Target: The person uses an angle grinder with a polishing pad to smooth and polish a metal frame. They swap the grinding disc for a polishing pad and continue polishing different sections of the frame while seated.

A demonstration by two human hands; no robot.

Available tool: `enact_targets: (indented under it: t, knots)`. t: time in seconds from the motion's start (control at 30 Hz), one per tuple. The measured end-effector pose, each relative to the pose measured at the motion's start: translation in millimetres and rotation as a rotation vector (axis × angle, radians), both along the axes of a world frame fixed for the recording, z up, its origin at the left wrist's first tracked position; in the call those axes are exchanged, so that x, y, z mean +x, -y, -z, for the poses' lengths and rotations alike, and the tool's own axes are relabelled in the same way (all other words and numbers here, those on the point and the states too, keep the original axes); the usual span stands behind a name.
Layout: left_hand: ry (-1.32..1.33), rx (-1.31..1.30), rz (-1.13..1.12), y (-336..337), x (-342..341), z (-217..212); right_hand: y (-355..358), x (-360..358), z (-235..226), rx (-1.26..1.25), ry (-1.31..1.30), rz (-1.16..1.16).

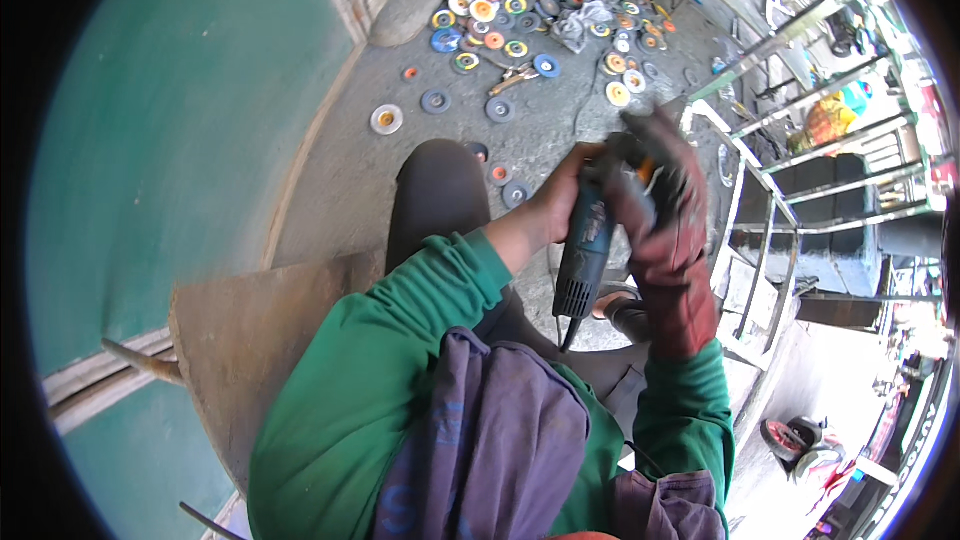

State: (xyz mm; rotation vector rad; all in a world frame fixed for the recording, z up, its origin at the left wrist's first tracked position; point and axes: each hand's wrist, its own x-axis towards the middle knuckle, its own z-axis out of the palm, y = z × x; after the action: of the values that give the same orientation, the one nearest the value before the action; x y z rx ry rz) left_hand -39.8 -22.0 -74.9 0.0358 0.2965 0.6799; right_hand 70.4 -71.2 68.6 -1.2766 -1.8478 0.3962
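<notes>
Both hands on a blue angle grinder, held over the lap.

We see the bare left hand [555, 205] with fingers wrapped tight around the blue angle grinder [583, 250] body, cord end pointing down toward us. The right hand [655, 195], in a dark red leather glove, sits on the grinder's head, fingers curled over it; we cannot tell what they pinch. Used grinding discs [520, 30] litter the concrete floor [400, 170] beyond; a metal frame [770, 200] stands just right.
</notes>
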Motion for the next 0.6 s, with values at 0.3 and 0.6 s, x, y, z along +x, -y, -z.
enact_targets:
  t: [0.3,0.6]
  knots:
    - [0.413,0.207,0.002,-34,-41,2,65,-30,13,-0.387,-0.606,0.315]
    - [-0.525,0.778,-0.742,-30,-108,-70,89,-28,62,-1.074,-0.451,0.019]
